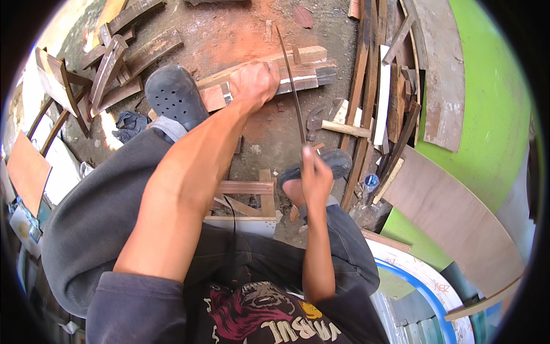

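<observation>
My left hand [255,84] is closed around a short length of wood [301,82] with white and dark patches, pressing down on it. Beside it on the far side lies a lighter wooden strip [312,54], and a small upright peg of wood shows near the blade. My right hand [315,175] is wrapped round the grip end of a hand saw, whose thin blade [294,94] points away from me and crosses the wood just right of my left hand. The saw's handle is hidden in my fingers. My left shoe [175,97] rests by the wood's left end.
A hammer [346,128] lies right of the saw. Long wooden strips [361,74] run along the right, beside curved plywood [452,206] and a green panel [487,86]. Scrap timber [137,57] is piled at the far left. A wooden frame [266,198] sits between my legs.
</observation>
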`<state>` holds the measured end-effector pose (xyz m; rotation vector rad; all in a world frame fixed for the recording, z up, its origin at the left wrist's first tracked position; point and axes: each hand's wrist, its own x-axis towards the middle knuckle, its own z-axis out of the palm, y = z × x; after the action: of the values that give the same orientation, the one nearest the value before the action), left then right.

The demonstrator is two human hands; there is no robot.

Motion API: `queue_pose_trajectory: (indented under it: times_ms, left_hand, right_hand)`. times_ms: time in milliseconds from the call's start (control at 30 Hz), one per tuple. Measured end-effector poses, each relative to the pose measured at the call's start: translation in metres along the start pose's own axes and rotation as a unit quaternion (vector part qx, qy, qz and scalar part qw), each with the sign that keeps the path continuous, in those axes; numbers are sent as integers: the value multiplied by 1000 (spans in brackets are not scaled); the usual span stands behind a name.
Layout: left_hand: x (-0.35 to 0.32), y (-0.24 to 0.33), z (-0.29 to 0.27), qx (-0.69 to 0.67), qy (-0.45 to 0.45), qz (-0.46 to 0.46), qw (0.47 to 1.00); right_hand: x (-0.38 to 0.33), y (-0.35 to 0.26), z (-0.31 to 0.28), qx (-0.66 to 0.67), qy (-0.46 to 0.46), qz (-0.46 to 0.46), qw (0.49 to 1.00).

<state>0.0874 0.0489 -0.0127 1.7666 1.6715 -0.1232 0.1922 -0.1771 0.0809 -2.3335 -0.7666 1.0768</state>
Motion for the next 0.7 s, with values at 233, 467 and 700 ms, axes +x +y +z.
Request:
queue_pose_trajectory:
  times_ms: [233, 467, 700]
  left_hand:
    - [1, -13, -3, 8, 16, -9, 1000]
    - [1, -3, -11, -8, -43, -2, 999]
    - [5, -7, -17, 19, -68, -37, 997]
  right_hand:
    - [-46, 1, -13, -11, 11, -36, 999]
    - [12, -41, -2, 27, -9, 68, 997]
    - [-58, -10, -30, 31, -12, 58, 998]
